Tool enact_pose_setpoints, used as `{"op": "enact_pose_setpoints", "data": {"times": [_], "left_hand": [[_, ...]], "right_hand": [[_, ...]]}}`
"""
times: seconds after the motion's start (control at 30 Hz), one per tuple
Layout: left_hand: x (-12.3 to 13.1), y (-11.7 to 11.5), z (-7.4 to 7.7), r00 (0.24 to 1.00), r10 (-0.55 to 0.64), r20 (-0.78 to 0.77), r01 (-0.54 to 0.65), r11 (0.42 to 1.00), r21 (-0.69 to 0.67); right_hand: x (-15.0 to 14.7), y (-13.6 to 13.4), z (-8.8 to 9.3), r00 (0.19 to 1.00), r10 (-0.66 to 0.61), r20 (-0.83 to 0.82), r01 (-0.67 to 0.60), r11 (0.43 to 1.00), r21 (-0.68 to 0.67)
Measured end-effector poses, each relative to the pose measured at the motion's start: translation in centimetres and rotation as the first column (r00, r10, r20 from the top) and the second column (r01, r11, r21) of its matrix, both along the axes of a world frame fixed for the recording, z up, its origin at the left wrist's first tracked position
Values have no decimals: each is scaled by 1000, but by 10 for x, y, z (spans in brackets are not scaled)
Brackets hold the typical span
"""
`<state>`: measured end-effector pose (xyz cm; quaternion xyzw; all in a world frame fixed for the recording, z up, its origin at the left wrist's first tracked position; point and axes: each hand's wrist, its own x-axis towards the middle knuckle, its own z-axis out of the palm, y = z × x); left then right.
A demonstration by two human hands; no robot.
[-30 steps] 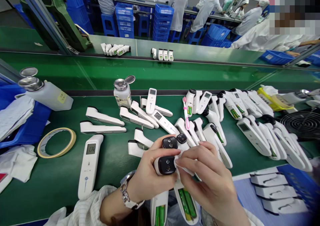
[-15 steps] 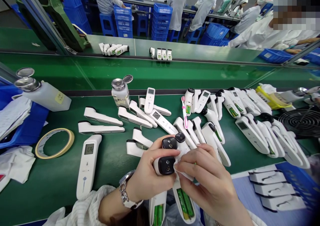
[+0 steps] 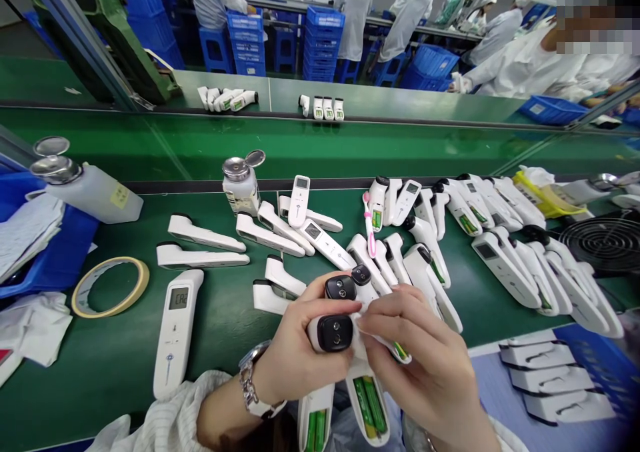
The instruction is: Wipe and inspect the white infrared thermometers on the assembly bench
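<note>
My left hand (image 3: 295, 352) grips a bundle of white infrared thermometers (image 3: 333, 332), black sensor heads facing me and open battery bays with green cells (image 3: 369, 404) pointing down. My right hand (image 3: 420, 359) presses against the bundle from the right, fingers on a thermometer whose green cells show at its edge (image 3: 400, 352). A watch sits on my left wrist (image 3: 251, 385). Many more white thermometers lie on the green bench beyond my hands (image 3: 425, 265), one with a lit display at the left (image 3: 177, 332).
A tape roll (image 3: 110, 285), two dispenser bottles (image 3: 243, 185) (image 3: 80, 185), white cloths (image 3: 33, 325) and a blue bin (image 3: 60, 252) lie left. A black fan grille (image 3: 600, 242) and battery covers (image 3: 545, 372) sit right. People in white coats work behind the conveyor (image 3: 350, 145).
My right hand has shifted slightly down and right along the bundle, uncovering the green cells of one thermometer. The left hand's grip is unchanged.
</note>
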<state>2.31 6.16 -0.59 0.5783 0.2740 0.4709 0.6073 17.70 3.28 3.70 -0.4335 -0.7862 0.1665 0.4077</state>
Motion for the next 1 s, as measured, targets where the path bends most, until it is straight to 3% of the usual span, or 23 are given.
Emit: {"op": "enact_pose_setpoints", "data": {"times": [0.17, 0.27, 0.47, 0.6, 0.67, 0.8, 1.0], "left_hand": [[-2, 1, 2, 1000, 2, 11, -2, 999, -37], [-3, 3, 3, 1000, -1, 21, 3, 998, -59], [-3, 2, -2, 999, -33, 35, 36, 996, -82], [-4, 1, -4, 998, -39, 48, 44, 994, -97], [-4, 1, -3, 998, -36, 48, 40, 994, -104], [-2, 0, -2, 1000, -3, -17, 2, 998, -57], [-3, -4, -6, 985, 95, -146, -78, 990, 120]], "right_hand": [[0, -3, -6, 964, -90, -249, 81, 996, -46], [-2, -5, -8, 948, -69, -310, 53, 997, -57], [-5, -1, -12, 978, 93, -188, -98, 995, -17], [3, -3, -10, 965, 196, -176, -217, 970, -111], [7, -5, -9, 952, 168, -256, -204, 971, -122], [2, -3, -6, 939, 13, -344, -22, 1000, -22], [-23, 2, -6, 979, 119, -165, -119, 993, 11]]}}
